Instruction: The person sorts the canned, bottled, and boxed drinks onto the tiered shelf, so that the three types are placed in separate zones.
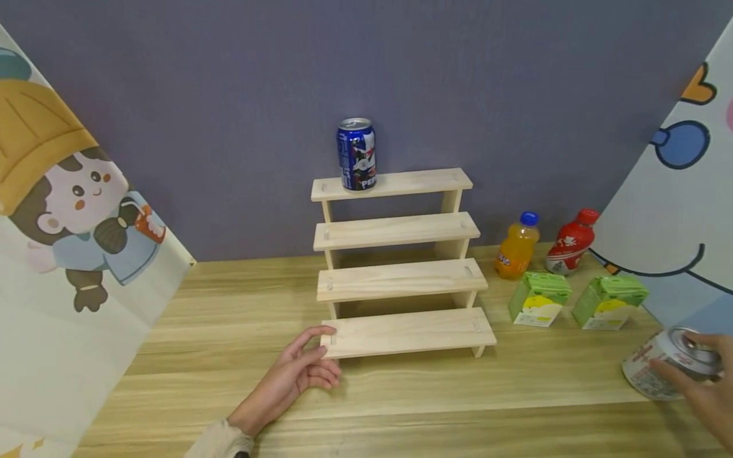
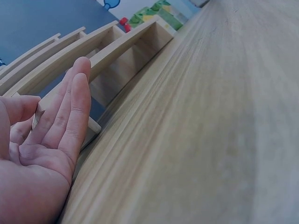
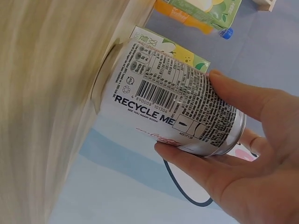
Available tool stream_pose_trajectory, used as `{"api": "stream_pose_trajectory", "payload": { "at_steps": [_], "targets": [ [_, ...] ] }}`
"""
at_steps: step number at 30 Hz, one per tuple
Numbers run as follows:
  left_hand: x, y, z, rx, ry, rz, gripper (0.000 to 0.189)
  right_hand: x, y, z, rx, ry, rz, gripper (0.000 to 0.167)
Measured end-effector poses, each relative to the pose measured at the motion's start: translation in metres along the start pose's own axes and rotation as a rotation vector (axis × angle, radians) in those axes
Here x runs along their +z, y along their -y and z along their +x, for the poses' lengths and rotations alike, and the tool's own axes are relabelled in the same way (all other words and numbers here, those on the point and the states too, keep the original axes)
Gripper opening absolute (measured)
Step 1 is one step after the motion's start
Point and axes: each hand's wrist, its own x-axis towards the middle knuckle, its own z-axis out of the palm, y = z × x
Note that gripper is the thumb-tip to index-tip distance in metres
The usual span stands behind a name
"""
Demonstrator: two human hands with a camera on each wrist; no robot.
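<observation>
At the right edge of the head view, my right hand (image 1: 710,375) grips a silver Coca-Cola can (image 1: 658,366) near its top. The right wrist view shows the can (image 3: 163,102) with barcode and "RECYCLE ME" print, thumb and fingers on either side, its base at the wooden table. My left hand (image 1: 298,375) holds the left end of the lowest step of a light wooden stepped stand (image 1: 406,334), index finger and thumb at the board's corners. Its other fingers extend below the board, nearly straight in the left wrist view. A blue Pepsi can (image 1: 357,154) stands upright on the top step, toward the left.
Right of the stand are two green juice boxes (image 1: 539,299), with an orange drink bottle (image 1: 517,246) and a red bottle (image 1: 571,242) behind them. A grey-blue panel (image 1: 240,127) closes the back; cartoon-printed panels (image 1: 149,280) flank the wooden table (image 1: 240,331).
</observation>
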Motion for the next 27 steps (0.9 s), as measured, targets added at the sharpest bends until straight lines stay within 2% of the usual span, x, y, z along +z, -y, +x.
{"api": "stream_pose_trajectory", "payload": {
  "at_steps": [2,3,5,9,11,16,18,24,27],
  "targets": [
    [0.001,0.001,0.0,0.002,0.005,0.002,0.043,0.001,-0.003,0.001,0.048,-0.002,-0.025,0.061],
    [0.001,0.001,0.0,0.007,0.013,0.002,0.043,0.002,-0.007,0.001,0.061,-0.01,-0.022,0.057],
    [0.001,0.001,0.0,0.017,0.023,0.004,0.043,0.004,-0.012,0.002,0.055,-0.027,-0.016,0.06],
    [0.0,0.0,-0.001,0.036,0.035,0.013,0.043,0.003,-0.017,0.002,-0.034,-0.049,0.009,0.071],
    [0.0,0.0,-0.001,0.037,0.031,0.015,0.043,0.0,-0.012,0.001,-0.063,-0.052,0.005,0.072],
    [0.0,0.0,0.0,0.041,0.031,0.011,0.043,-0.002,0.002,0.001,0.044,-0.028,0.014,0.059],
    [0.0,0.0,0.0,0.039,0.029,0.008,0.043,-0.002,0.005,0.002,0.079,-0.027,0.027,0.062],
    [0.0,0.0,0.0,0.037,0.034,0.001,0.043,-0.002,0.015,0.006,-0.012,-0.068,0.099,0.064],
    [0.0,0.0,0.0,0.043,0.044,-0.005,0.043,-0.005,0.023,0.009,-0.038,-0.058,0.093,0.067]
  ]
}}
